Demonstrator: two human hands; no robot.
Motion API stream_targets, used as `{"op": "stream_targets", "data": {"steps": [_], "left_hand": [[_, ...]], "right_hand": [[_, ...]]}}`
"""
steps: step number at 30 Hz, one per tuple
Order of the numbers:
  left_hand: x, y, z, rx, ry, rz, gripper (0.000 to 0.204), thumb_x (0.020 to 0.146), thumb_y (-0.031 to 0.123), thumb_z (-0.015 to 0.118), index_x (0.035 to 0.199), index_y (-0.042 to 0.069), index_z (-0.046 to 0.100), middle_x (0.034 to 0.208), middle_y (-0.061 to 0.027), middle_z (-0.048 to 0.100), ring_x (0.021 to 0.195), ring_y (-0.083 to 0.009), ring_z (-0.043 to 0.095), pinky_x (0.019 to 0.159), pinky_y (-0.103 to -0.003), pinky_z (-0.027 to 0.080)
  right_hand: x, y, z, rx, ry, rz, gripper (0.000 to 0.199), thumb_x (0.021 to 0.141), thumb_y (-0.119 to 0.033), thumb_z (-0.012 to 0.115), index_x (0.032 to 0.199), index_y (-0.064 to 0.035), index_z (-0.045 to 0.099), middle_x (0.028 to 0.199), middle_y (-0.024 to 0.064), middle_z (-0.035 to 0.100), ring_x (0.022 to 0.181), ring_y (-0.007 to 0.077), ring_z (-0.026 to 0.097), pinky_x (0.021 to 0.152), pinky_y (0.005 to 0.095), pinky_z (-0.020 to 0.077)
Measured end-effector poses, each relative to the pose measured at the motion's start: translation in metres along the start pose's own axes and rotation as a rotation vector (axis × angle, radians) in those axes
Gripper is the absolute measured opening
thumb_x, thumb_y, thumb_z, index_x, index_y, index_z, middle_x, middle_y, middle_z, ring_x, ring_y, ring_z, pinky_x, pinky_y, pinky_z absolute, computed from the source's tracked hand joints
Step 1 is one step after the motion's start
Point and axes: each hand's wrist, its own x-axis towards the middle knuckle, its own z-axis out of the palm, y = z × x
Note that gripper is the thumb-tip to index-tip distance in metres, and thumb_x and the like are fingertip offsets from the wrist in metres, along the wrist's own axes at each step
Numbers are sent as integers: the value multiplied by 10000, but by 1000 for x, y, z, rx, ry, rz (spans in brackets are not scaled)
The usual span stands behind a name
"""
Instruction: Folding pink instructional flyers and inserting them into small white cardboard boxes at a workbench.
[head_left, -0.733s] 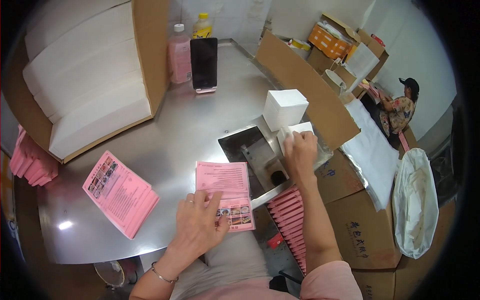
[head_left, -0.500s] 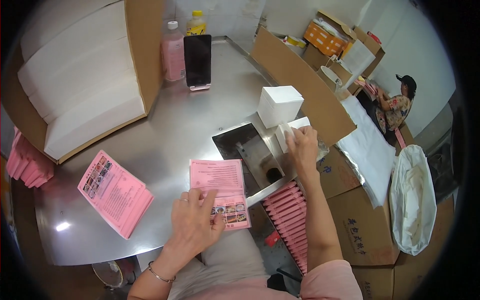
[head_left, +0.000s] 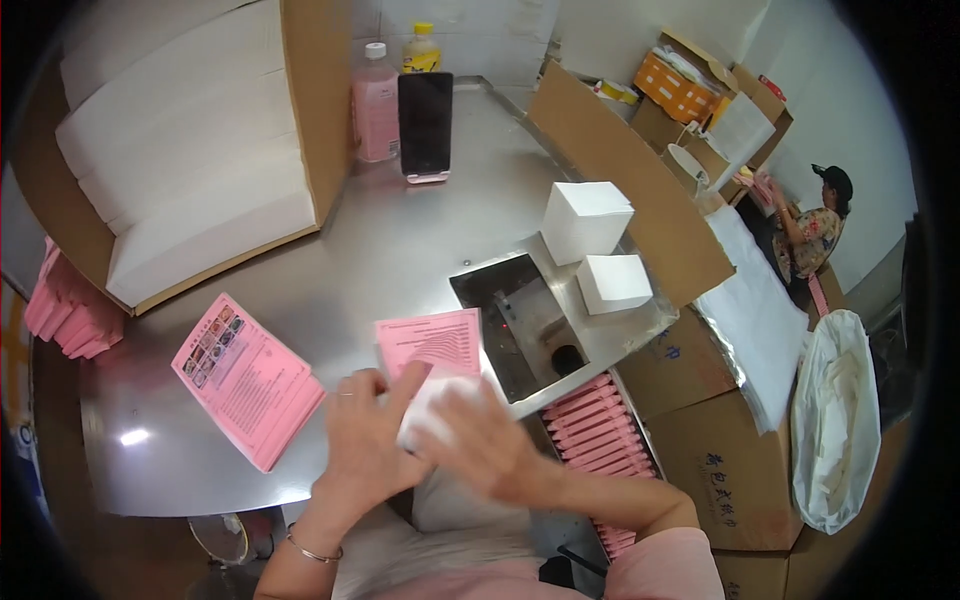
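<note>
L hand (head_left: 368, 432) & R hand (head_left: 495, 450) at wht matte tissue (head_left: 424, 406), flat pink sheet (head_left: 430, 338) below, grips unclear

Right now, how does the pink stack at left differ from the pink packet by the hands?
The pink stack lies uncovered; the pink packet is partly hidden by the left hand and white tissue. The pink stack slants; the pink packet's top edge is nearly level. Both are pink and printed.

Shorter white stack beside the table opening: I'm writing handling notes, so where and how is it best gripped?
Probably by the left and right sides of the shorter white stack, coming down from the near side: it is blocky, its top and near face are exposed, and the taller white stack stands close behind.
</note>
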Motion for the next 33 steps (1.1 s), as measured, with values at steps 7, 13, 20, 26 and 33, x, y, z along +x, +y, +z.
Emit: {"op": "stream_targets", "data": {"steps": [7, 13, 20, 26, 33], "left_hand": [[11, 18, -5, -80, -54, -51, 692, 794, 79, 713, 1440, 44, 469, 978, -158, 557, 870, -356, 556, 726, -438, 457], [-31, -11, -14, -138, 82, 4, 439, 719, -5, 664, 1155, 35, 642, 1031, -153, 571, 1013, -361, 541, 890, -478, 433], [-52, -78, -60, 589, 343, -461, 248, 798, 47, 593, 1044, 40, 569, 1102, -180, 552, 1128, -383, 511, 1048, -502, 335], [-32, -53, -67, 142, 175, -312, 328, 773, 4, 574, 1098, 48, 578, 1016, -168, 534, 1040, -382, 505, 993, -494, 369], [4, -2, 34, -37, 4, 185, 608, 616, 145, 790, 1173, -2, 599, 1327, -222, 510, 1194, -424, 486, 1004, -519, 400]], "right_hand": [[27, 97, 35, -252, -217, 381, 209, 828, -156, 649, 994, -29, 657, 966, 164, 648, 956, 361, 641, 1024, 676, 376], [-11, 121, -2, -329, -454, 692, 184, 869, -135, 612, 773, -26, 725, 706, 190, 684, 670, 387, 700, 614, 485, 567], [-24, 151, -64, -858, 139, 710, 267, 866, -136, 685, 1102, -12, 675, 977, 155, 638, 936, 328, 596, 765, 475, 478], [-36, 169, -68, -659, 194, 749, 126, 875, -104, 659, 956, -13, 693, 908, 133, 577, 904, 317, 556, 760, 455, 443], [-12, 110, -41, -313, 215, 338, 424, 832, 1, 617, 1256, 14, 613, 1226, 219, 638, 1081, 417, 625, 979, 480, 503]]}}
